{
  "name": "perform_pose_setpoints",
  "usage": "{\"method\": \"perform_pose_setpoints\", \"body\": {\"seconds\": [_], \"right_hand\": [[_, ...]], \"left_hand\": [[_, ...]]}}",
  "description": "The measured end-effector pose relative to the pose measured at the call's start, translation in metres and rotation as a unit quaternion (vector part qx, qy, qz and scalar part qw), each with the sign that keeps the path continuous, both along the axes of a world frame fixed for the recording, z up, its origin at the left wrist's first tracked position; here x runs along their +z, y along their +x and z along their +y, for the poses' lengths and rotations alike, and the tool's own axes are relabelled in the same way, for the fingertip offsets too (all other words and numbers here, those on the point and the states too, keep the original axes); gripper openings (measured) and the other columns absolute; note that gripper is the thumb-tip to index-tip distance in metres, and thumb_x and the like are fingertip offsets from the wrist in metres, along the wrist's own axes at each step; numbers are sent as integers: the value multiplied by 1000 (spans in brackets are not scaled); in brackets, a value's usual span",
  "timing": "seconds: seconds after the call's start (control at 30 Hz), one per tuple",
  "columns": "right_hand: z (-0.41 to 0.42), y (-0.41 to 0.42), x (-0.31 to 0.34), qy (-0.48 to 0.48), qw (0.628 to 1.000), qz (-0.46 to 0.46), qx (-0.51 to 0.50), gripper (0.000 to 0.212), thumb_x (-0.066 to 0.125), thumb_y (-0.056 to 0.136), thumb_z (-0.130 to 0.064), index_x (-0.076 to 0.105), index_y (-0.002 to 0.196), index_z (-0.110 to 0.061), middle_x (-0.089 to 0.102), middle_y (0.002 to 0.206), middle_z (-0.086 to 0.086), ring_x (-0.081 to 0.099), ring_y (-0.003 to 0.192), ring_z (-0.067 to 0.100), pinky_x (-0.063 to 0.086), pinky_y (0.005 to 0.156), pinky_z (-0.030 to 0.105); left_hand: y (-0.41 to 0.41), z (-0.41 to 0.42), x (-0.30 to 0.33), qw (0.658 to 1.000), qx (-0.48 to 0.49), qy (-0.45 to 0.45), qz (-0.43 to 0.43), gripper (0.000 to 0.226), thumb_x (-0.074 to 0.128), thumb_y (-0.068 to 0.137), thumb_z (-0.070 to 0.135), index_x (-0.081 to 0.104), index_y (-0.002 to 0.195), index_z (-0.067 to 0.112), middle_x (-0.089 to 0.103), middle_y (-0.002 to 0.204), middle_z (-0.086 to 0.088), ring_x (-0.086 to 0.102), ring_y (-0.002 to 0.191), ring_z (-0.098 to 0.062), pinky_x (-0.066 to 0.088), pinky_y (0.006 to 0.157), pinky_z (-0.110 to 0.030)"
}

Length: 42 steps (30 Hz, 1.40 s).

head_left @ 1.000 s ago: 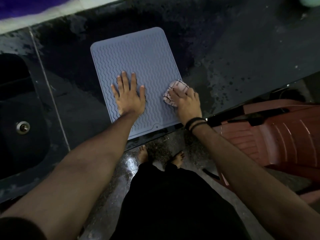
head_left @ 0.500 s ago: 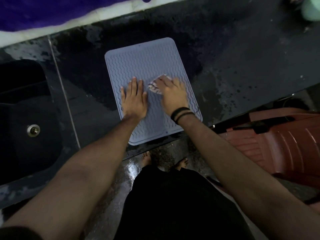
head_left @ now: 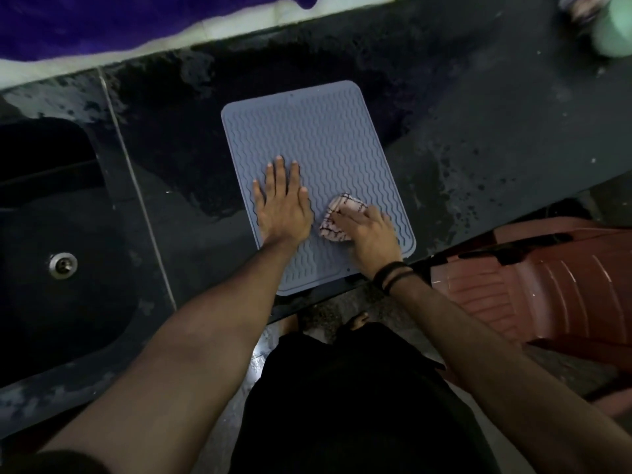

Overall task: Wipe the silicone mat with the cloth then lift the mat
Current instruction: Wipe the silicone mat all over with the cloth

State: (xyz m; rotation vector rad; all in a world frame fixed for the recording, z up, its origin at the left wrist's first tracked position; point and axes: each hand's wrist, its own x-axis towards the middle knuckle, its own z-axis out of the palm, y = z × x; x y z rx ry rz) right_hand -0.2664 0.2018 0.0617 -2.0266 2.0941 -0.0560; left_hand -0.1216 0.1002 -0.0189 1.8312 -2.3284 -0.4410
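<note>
Presently on the bench (head_left: 478, 107), a dark, wet-looking slab with water marks: one silicone mat (head_left: 318, 138), grey-blue with wavy ridges, lying flat near the front edge, its near short side reaching that edge.

Left hand (head_left: 284, 203): flat on the mat's near-left part, palm down, fingers spread a little and pointing away toward the back edge. It grips nothing.

Right hand (head_left: 371, 230): on the mat's near-right part, just beside the left hand, fingers curled over a bunched cloth (head_left: 337, 217) and pressing it onto the ridges. The cloth is pale with thin dark check lines; most of it shows to the left of the fingers. Two dark bands (head_left: 391, 273) circle the right wrist.

Sink (head_left: 65, 213): a dark basin sunk into the bench toward its left end, with a round metal drain (head_left: 62, 265) at the bottom.

Chair (head_left: 547, 285): reddish-brown plastic, standing on the floor off the bench's front-right edge.

Back-right corner: a pale green object (head_left: 615, 25), blurred, not identifiable.

Back edge: a light strip of wall with purple fabric (head_left: 102, 22) above it.
</note>
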Motion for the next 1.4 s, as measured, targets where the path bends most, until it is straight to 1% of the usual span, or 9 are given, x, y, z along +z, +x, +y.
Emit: {"method": "perform_pose_setpoints", "body": {"seconds": [0.07, 0.17, 0.37, 0.53, 0.67, 0.87, 0.97, 1.13, 1.4], "right_hand": [[-21, 2, 7, -66, 997, -34, -34, 51, 62, 70, -5, 63, 120, -19, 63, 122, 3, 50, 100, 32, 42, 85, 42], [-76, 3, 12, -130, 989, -35, -52, 58, 57, 71, 2, 59, 125, -19, 59, 129, 0, 49, 97, 29, 41, 82, 40], [-130, 1, -17, 46, 995, 72, 47, 57, 46, 91, -16, 32, 146, -20, 26, 154, 4, 32, 127, 38, 28, 104, 49], [-76, -17, -24, -31, 996, 25, 75, 56, 51, 81, -5, 49, 136, -13, 46, 143, 10, 46, 110, 42, 39, 92, 52], [-53, -33, -17, -2, 993, 6, 114, 60, 64, 74, -1, 55, 131, -15, 49, 141, 7, 47, 108, 42, 42, 92, 51], [-136, -38, 21, -90, 988, -99, 81, 54, 48, 75, 2, 59, 125, -14, 62, 126, 7, 52, 103, 34, 42, 93, 41], [-202, -19, 30, -107, 988, -70, 89, 56, 39, 80, -2, 52, 132, -17, 54, 136, 3, 46, 111, 33, 38, 95, 41], [-254, 0, -6, -8, 982, 78, 170, 50, 37, 94, -10, 36, 143, -18, 35, 150, 3, 31, 129, 34, 30, 102, 46], [-252, -79, -22, -39, 979, 136, 146, 52, 44, 89, -12, 42, 140, -21, 38, 148, 3, 38, 119, 41, 32, 94, 50]], "left_hand": [[1, -1, -1, 1000, -7, 1, 4, 58, 22, 110, 36, 12, 165, 20, 2, 172, -7, 0, 159, -27, -5, 126, -53], [0, -1, 2, 1000, 4, 11, 17, 61, 23, 110, 37, 11, 165, 13, 4, 172, -7, 1, 159, -25, -3, 127, -52], [-2, 0, -2, 1000, 25, -15, -7, 60, 22, 110, 37, 15, 164, 12, 11, 172, -4, 8, 158, -20, 3, 127, -50], [-4, 0, -3, 999, 26, -22, -25, 61, 20, 109, 35, 17, 164, 10, 13, 171, -4, 10, 158, -21, 3, 128, -49], [-5, -1, -1, 999, 24, -11, -40, 62, 15, 109, 37, 12, 164, 10, 7, 172, -4, 3, 159, -20, -3, 128, -49], [-20, -25, 10, 998, 55, -37, -9, 63, 20, 107, 37, 21, 161, 4, 18, 170, -11, 12, 158, -25, -5, 126, -48], [-31, -65, 14, 997, 82, -11, -5, 62, 26, 109, 35, 15, 162, 5, 13, 170, -12, 9, 158, -26, -5, 127, -46], [-32, -79, 3, 996, 76, 9, -45, 65, 15, 107, 40, 12, 164, 9, 9, 172, -7, 2, 159, -20, -3, 128, -46], [-32, -78, -1, 996, 86, 3, -28, 66, 14, 105, 42, 10, 165, 13, 5, 172, -3, 1, 159, -17, -3, 128, -46]]}}
